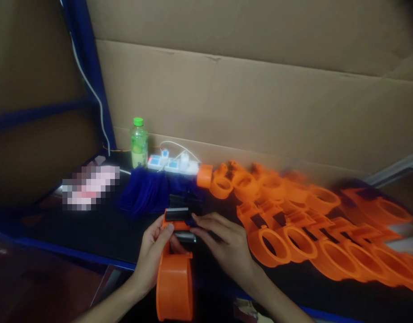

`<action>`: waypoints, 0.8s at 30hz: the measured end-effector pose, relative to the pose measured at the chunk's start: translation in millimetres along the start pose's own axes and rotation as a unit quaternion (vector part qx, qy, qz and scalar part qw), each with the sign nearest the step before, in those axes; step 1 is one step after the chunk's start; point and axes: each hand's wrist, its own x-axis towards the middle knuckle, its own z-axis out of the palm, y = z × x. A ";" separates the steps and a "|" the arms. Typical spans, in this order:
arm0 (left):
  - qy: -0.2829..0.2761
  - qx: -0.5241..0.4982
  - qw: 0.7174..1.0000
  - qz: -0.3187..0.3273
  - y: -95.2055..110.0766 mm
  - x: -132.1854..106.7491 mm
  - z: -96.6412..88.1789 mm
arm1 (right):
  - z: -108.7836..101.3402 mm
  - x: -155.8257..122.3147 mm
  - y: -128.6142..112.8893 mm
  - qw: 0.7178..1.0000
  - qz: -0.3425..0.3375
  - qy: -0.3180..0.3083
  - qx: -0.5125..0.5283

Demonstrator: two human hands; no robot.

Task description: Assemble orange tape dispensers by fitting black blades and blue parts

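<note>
An orange tape dispenser [174, 287] with a toothed metal blade at its far end is held upright over the near edge of the dark table [92, 229]. My left hand [152, 253] grips its left side, fingers wrapped round the body. My right hand [223, 242] reaches in from the right, its fingertips pinched on a small dark part near the blade. A pile of blue parts [146, 193] lies just beyond the dispenser.
Several orange dispenser bodies [310, 224] lie in rows across the right of the table. A green-capped bottle [138, 142] and a white power strip [173, 163] stand at the back by the cardboard wall [260, 103]. A blurred pink thing [90, 186] lies at the left.
</note>
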 end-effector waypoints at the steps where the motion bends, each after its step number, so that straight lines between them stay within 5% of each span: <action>1: 0.001 0.005 1.000 0.002 0.2 0.1 0.1 | 0.1 0.0 -0.3 1.000 0.001 0.000 0.001; 24: 0.007 0.011 1.000 0.008 -1.4 -3.1 1.8 | 14.1 -6.8 -5.9 0.996 -0.041 0.039 -0.074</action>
